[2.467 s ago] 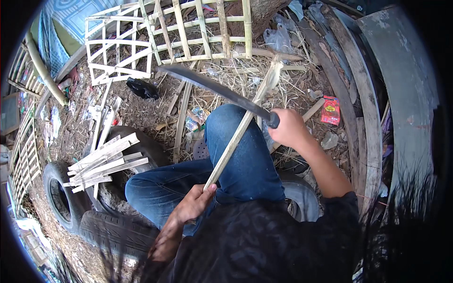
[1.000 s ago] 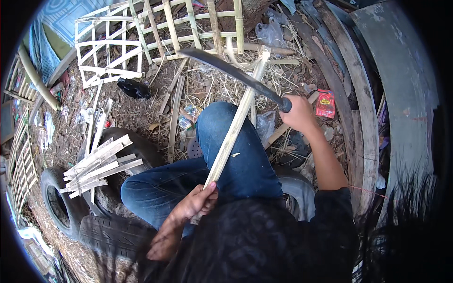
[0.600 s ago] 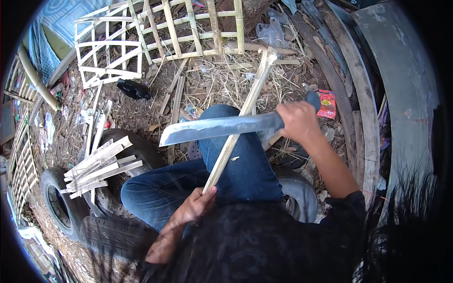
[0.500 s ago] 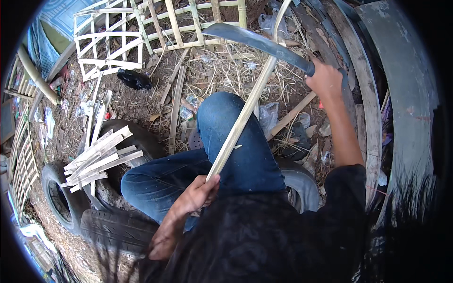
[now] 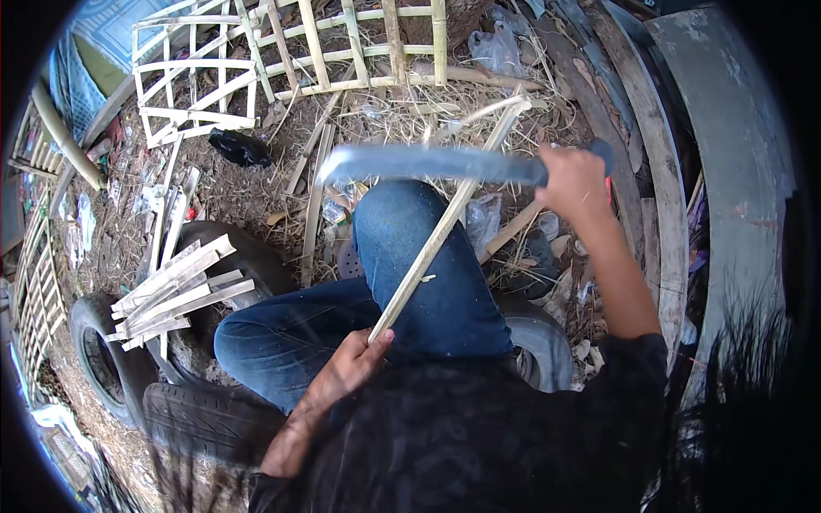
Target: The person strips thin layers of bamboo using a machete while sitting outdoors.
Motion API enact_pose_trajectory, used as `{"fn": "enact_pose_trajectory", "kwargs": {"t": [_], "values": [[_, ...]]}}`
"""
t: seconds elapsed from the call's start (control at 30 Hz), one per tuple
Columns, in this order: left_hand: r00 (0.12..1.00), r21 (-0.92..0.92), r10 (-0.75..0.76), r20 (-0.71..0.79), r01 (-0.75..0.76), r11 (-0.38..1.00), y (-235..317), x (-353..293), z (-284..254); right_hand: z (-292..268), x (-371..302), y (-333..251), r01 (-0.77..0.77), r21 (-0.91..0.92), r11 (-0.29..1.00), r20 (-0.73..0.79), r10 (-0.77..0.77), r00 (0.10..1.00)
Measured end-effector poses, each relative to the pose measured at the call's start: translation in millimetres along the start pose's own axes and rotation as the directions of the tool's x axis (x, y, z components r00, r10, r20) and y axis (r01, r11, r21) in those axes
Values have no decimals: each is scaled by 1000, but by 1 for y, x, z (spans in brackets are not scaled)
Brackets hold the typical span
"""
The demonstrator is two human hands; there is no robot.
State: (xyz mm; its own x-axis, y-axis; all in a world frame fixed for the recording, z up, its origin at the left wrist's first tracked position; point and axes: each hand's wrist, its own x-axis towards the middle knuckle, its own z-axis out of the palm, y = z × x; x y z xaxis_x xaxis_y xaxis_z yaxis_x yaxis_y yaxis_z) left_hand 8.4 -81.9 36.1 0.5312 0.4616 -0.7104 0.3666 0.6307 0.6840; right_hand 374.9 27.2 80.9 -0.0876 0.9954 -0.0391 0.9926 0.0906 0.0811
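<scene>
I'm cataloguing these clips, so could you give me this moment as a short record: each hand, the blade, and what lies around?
Left hand: closed around the near end of a long pale strip
Right hand: gripping the dark handle of a machete
Blade: crosses over the strip in view, motion-blurred; contact unclear
Strip: slants across the jeans, far end frayed
To the left: pile of short pale strips, old tyres
Ahead: lattice panels

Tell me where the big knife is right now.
In the head view, the big knife is at upper middle, gripped in the right hand, its blade pointing left across the pale strip.
</scene>
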Motion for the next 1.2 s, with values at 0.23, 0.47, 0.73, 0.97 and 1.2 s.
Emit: {"fn": "enact_pose_trajectory", "kwargs": {"t": [0.23,0.47,0.73,0.97,1.2], "values": [[999,29,33,33,-34,999,-7,15,-2,-20,-13,-1,-359,-72,930,9,361,933],[997,-46,-38,62,41,998,-4,10,-3,-10,-23,-26,-65,51,997,26,64,998],[937,-382,-81,341,217,898,-18,18,-11,47,-51,-85,-198,515,834,55,198,979],[892,-505,26,452,231,832,-19,26,-13,37,-57,-111,-91,488,868,6,100,995],[883,-569,77,464,230,789,-8,36,-7,35,-56,-114,-7,404,915,24,-4,1000]]}}
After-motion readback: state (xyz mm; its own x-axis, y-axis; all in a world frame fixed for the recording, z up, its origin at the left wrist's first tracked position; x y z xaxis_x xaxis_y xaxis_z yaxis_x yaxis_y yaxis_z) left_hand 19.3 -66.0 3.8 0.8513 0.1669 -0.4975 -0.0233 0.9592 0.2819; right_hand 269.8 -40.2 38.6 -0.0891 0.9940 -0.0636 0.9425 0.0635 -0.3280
